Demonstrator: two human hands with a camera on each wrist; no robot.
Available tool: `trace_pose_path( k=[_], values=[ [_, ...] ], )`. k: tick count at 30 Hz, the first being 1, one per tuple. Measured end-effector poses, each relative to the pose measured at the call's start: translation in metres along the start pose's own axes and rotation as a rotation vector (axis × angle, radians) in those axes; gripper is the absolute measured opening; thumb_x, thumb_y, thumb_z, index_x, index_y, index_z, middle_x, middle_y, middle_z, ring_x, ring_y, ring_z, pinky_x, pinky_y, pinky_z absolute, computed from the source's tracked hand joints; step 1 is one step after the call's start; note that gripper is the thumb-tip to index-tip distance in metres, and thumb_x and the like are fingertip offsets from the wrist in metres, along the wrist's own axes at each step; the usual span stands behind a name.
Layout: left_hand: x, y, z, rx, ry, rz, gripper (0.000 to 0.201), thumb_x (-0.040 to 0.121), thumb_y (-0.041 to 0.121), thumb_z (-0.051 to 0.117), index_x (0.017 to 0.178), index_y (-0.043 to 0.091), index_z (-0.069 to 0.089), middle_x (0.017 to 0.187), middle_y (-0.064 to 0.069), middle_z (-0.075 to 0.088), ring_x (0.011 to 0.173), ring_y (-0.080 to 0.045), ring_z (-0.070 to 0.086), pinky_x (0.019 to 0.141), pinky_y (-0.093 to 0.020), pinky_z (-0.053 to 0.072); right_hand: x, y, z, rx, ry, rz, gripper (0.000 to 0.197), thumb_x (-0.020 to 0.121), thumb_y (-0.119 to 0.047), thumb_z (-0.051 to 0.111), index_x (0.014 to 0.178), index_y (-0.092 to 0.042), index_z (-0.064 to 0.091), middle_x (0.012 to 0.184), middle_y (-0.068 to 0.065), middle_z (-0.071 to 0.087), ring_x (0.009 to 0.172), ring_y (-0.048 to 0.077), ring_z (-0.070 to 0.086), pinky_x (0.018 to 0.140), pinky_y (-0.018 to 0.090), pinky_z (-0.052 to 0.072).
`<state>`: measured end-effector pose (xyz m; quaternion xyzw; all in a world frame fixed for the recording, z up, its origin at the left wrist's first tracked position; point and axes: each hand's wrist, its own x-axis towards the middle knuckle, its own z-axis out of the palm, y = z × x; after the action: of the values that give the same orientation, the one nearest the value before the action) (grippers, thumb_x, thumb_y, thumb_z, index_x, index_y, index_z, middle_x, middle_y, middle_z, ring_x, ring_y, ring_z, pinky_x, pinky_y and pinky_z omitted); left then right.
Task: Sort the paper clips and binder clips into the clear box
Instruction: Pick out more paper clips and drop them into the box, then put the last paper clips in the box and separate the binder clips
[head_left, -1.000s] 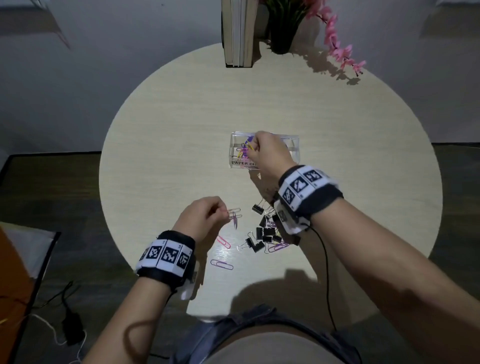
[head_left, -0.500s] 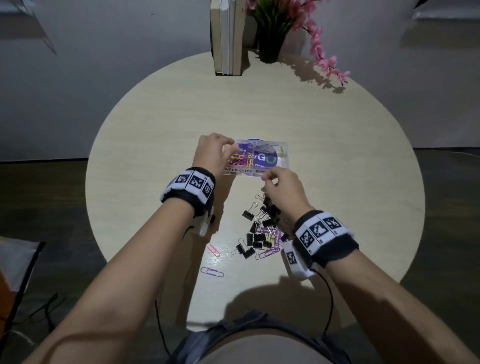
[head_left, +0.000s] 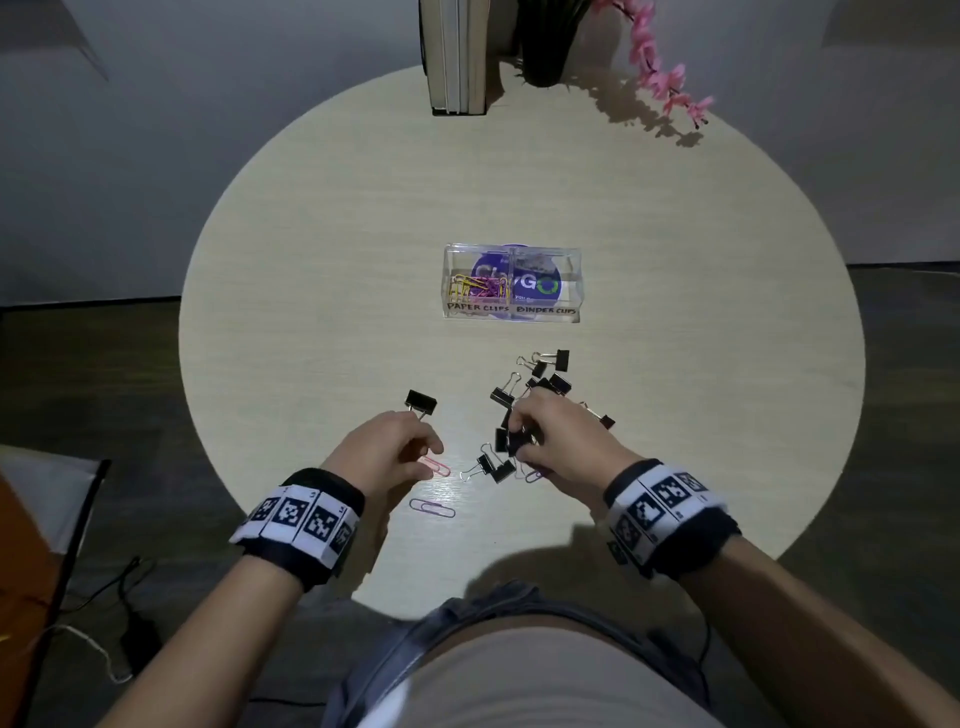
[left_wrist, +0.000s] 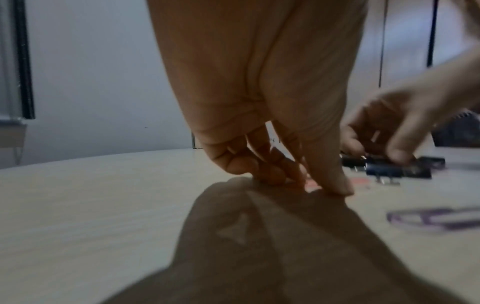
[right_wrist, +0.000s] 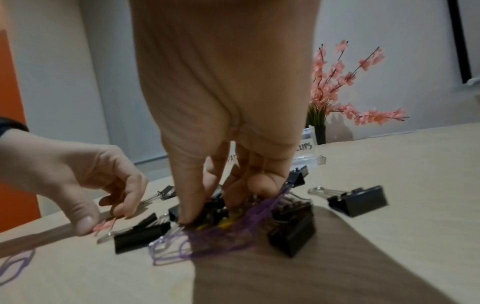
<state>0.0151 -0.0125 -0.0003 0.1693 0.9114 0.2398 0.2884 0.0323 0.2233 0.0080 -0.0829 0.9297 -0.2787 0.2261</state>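
Observation:
The clear box (head_left: 571, 291) stands mid-table, with coloured paper clips (head_left: 478, 288) in its left compartment, labelled for paper clips. A pile of black binder clips (head_left: 550, 374) lies nearer me. My left hand (head_left: 434, 457) pinches a pink paper clip (head_left: 439, 466) flat on the table, thumb and fingertips (left_wrist: 335, 185) down on it. My right hand (head_left: 519, 441) digs into the near end of the pile. Its thumb and fingers (right_wrist: 187, 211) close on purple paper clips (right_wrist: 221, 234) tangled among the binder clips. One binder clip (head_left: 421, 402) lies apart, just beyond my left hand.
A purple paper clip (head_left: 432, 508) lies loose near the front edge of the round table (head_left: 311, 260). Books (head_left: 457, 57) and a vase of pink flowers (head_left: 660, 67) stand at the far edge. Cables and an orange object lie on the floor to the left.
My left hand has come back from the box to the pink paper clip near the front edge. My right hand has moved from the pile's far side into its near end.

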Motion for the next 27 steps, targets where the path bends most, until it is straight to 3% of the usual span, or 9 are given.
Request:
trace_pose_path(
  k=[4, 7, 10, 12, 14, 17, 20, 24, 27],
  values=[
    [0.002, -0.002, 0.002, 0.062, -0.005, 0.011, 0.012, 0.074, 0.024, 0.074, 0.080, 0.017, 0.066, 0.089, -0.001, 0.055, 0.089, -0.019, 0.050, 0.080, -0.031, 0.041, 0.012, -0.006, -0.006, 0.073, 0.049, -0.017, 0.020, 0.081, -0.011, 0.069, 0.101, -0.012, 0.065, 0.097, -0.005, 0.050, 0.086, 0.014, 0.052, 0.081, 0.031, 0.046],
    [-0.004, 0.003, 0.002, 0.005, 0.021, -0.016, 0.021, 0.081, 0.023, 0.067, 0.069, 0.027, 0.049, 0.085, 0.002, 0.065, 0.082, -0.019, 0.056, 0.074, -0.033, 0.044, 0.001, 0.001, -0.013, 0.056, 0.089, -0.020, 0.012, 0.081, -0.006, 0.064, 0.092, -0.013, 0.067, 0.092, -0.004, 0.056, 0.082, 0.011, 0.050, 0.075, 0.030, 0.045],
    [-0.015, 0.005, 0.006, -0.105, 0.059, -0.045, 0.015, 0.092, 0.014, 0.046, 0.084, 0.025, 0.042, 0.089, 0.004, 0.068, 0.080, -0.019, 0.061, 0.072, -0.032, 0.044, -0.024, 0.009, -0.008, 0.003, 0.047, 0.006, 0.014, 0.081, -0.007, 0.058, 0.083, -0.015, 0.069, 0.079, -0.011, 0.056, 0.075, 0.010, 0.051, 0.069, 0.026, 0.041],
    [-0.024, 0.007, 0.010, -0.150, 0.064, -0.052, 0.014, 0.094, 0.011, 0.036, 0.091, 0.025, 0.038, 0.098, 0.001, 0.064, 0.084, -0.023, 0.060, 0.075, -0.034, 0.045, -0.036, 0.011, 0.000, -0.080, -0.006, -0.001, 0.016, 0.081, -0.012, 0.059, 0.092, -0.018, 0.069, 0.082, -0.009, 0.056, 0.078, 0.013, 0.051, 0.067, 0.026, 0.038],
    [-0.032, 0.008, 0.016, -0.164, 0.033, -0.063, 0.005, 0.093, 0.019, 0.041, 0.094, 0.024, 0.041, 0.097, -0.001, 0.063, 0.083, -0.021, 0.057, 0.071, -0.031, 0.042, -0.040, 0.011, 0.008, -0.142, -0.030, -0.014, 0.019, 0.083, -0.017, 0.060, 0.102, -0.019, 0.064, 0.093, -0.003, 0.058, 0.087, 0.017, 0.054, 0.068, 0.026, 0.034],
    [-0.040, 0.006, 0.024, -0.082, -0.047, -0.074, 0.027, 0.077, 0.042, 0.067, 0.090, 0.025, 0.050, 0.075, 0.008, 0.055, 0.067, -0.010, 0.050, 0.060, -0.026, 0.037, -0.039, 0.008, 0.013, -0.163, 0.011, 0.000, 0.017, 0.087, -0.019, 0.059, 0.104, -0.017, 0.060, 0.105, 0.000, 0.058, 0.099, 0.021, 0.055, 0.069, 0.028, 0.032],
    [-0.039, 0.000, 0.032, 0.019, -0.078, -0.026, 0.028, 0.072, 0.039, 0.072, 0.079, 0.029, 0.047, 0.071, 0.014, 0.045, 0.066, 0.001, 0.042, 0.062, -0.027, 0.035, -0.039, 0.003, 0.017, -0.219, 0.049, -0.026, 0.010, 0.092, -0.018, 0.054, 0.097, -0.013, 0.061, 0.107, 0.003, 0.054, 0.101, 0.022, 0.053, 0.068, 0.028, 0.034],
    [-0.032, 0.004, 0.032, 0.027, -0.102, 0.004, 0.021, 0.080, 0.033, 0.066, 0.074, 0.027, 0.047, 0.076, 0.015, 0.042, 0.078, -0.011, 0.045, 0.072, -0.032, 0.042, -0.042, 0.002, 0.025, -0.334, 0.065, -0.065, 0.013, 0.092, -0.005, 0.049, 0.098, -0.008, 0.060, 0.105, 0.009, 0.060, 0.102, 0.028, 0.055, 0.071, 0.033, 0.043],
    [-0.023, 0.020, 0.017, -0.021, -0.124, -0.017, 0.019, 0.086, 0.031, 0.059, 0.072, 0.023, 0.048, 0.078, 0.009, 0.050, 0.079, -0.015, 0.052, 0.066, -0.025, 0.039, -0.042, 0.002, 0.024, -0.316, 0.081, -0.073, 0.016, 0.084, 0.001, 0.051, 0.093, -0.006, 0.063, 0.097, 0.012, 0.067, 0.096, 0.032, 0.060, 0.071, 0.034, 0.046]
  ],
)
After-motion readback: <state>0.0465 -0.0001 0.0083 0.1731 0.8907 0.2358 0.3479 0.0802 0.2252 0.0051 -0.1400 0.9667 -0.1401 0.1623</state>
